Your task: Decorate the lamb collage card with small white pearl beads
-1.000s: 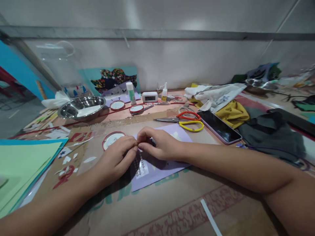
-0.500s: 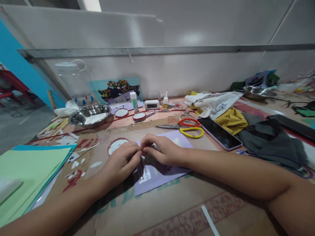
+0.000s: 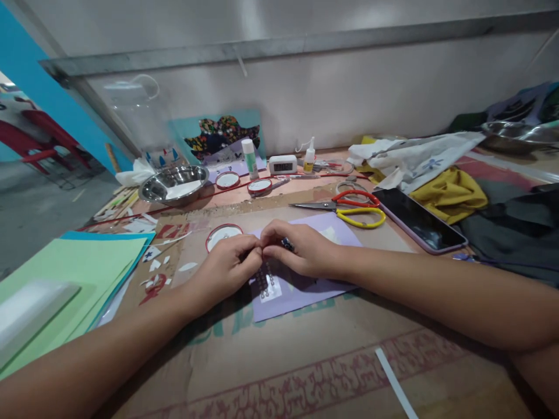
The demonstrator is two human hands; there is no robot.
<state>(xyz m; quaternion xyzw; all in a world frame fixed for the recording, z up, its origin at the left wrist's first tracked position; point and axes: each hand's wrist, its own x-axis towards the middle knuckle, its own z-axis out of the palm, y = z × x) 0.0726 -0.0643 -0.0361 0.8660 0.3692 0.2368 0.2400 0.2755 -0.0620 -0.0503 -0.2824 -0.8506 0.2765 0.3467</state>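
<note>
My left hand [image 3: 233, 262] and my right hand [image 3: 297, 247] meet fingertip to fingertip over a sheet of purple paper [image 3: 288, 302]. Both are closed in a pinch; whatever sits between the fingertips is too small and hidden to make out. Under my fingers, a small clear sheet of round beads or stick-on gems [image 3: 269, 288] lies on the purple paper. Something dark and shiny [image 3: 287, 244] shows inside the curl of my right hand. A red-rimmed round dish [image 3: 223, 234] stands just behind my left hand.
Scissors [image 3: 338, 209] with red and yellow handles lie behind the paper, beside a phone [image 3: 419, 220]. Farther back are a metal bowl [image 3: 151, 193], a glue stick [image 3: 250, 158], a small clock [image 3: 283, 164] and a glue bottle [image 3: 310, 158]. Green paper [image 3: 109, 262] is stacked at left; cloths [image 3: 449, 192] lie at right.
The camera view has tilted down and shifted left, so everything sits higher and farther right in the frame. My hands keep their pinch together over the purple paper.
</note>
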